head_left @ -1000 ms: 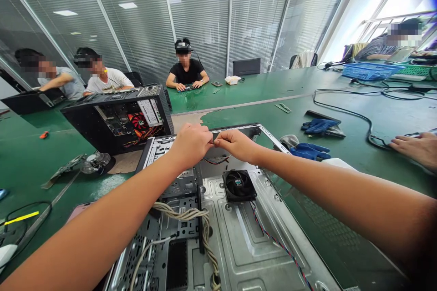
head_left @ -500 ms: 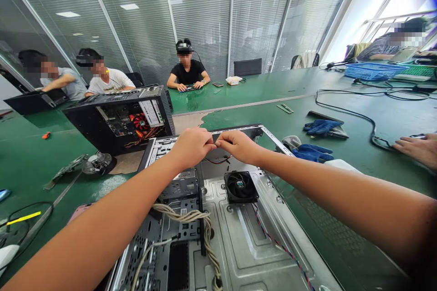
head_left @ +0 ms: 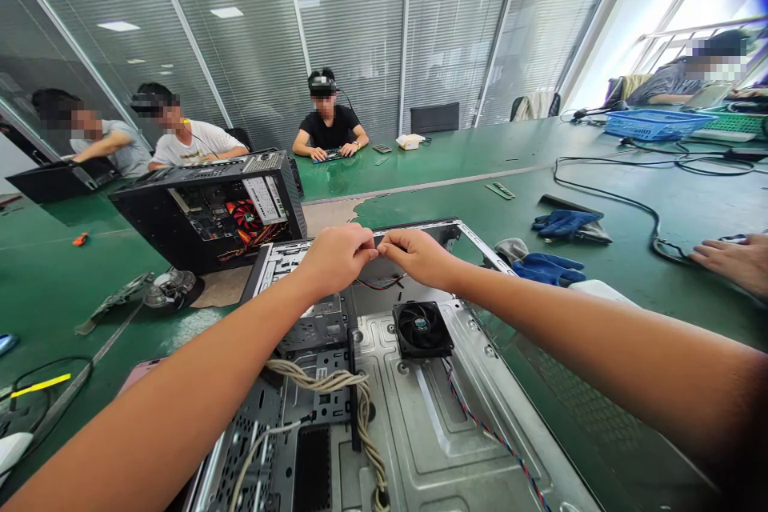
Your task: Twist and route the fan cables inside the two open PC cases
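My left hand [head_left: 339, 258] and my right hand [head_left: 414, 256] meet fingertip to fingertip above the far end of an open computer case [head_left: 498, 416]. Both are closed in a pinch; whatever they grip is too small or hidden to name. Thin dark and red wires [head_left: 381, 284] hang just below the fingers. A black case fan [head_left: 422, 330] lies on the metal floor of the case, its braided cable [head_left: 474, 414] trailing toward me. A twisted beige cable bundle [head_left: 366, 408] runs beside the drive bays [head_left: 321, 328], partly under my left forearm.
Behind on the left stands another computer tower [head_left: 180, 216] with a red fan. A metal cooler part [head_left: 171, 288] lies near it. Blue gloves [head_left: 549, 266], a memory stick [head_left: 500, 190] and a black cable [head_left: 636, 204] are to the right. A co-worker's hand [head_left: 735, 260] rests at the right edge.
My hands hold almost the same pinch over the case, with only a very slight shift. The fan and cables stay where they were.
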Motion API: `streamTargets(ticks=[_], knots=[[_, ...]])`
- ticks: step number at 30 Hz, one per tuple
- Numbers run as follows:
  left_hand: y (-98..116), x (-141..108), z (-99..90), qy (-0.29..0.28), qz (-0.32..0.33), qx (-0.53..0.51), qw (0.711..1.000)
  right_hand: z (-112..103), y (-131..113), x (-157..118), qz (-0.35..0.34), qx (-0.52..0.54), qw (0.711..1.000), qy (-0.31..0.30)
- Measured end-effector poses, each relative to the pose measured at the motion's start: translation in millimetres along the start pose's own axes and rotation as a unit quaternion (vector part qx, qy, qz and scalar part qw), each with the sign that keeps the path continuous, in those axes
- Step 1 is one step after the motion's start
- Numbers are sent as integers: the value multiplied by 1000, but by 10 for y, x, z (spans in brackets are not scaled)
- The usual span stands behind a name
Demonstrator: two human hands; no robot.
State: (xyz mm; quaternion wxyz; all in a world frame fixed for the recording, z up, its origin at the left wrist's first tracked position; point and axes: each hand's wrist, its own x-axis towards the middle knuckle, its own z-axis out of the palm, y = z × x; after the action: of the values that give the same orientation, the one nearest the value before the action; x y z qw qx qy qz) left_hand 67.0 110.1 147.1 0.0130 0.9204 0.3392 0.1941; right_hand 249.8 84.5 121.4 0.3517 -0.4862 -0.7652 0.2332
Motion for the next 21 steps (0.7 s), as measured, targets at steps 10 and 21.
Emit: streamTargets(ticks=[10, 21], knots=[[-17, -5, -6, 12, -1, 20, 1000, 34, 25, -3, 29, 90, 995, -24], [11, -1, -10, -5, -18, 53, 998, 24, 50, 1, 83, 140, 986, -44]])
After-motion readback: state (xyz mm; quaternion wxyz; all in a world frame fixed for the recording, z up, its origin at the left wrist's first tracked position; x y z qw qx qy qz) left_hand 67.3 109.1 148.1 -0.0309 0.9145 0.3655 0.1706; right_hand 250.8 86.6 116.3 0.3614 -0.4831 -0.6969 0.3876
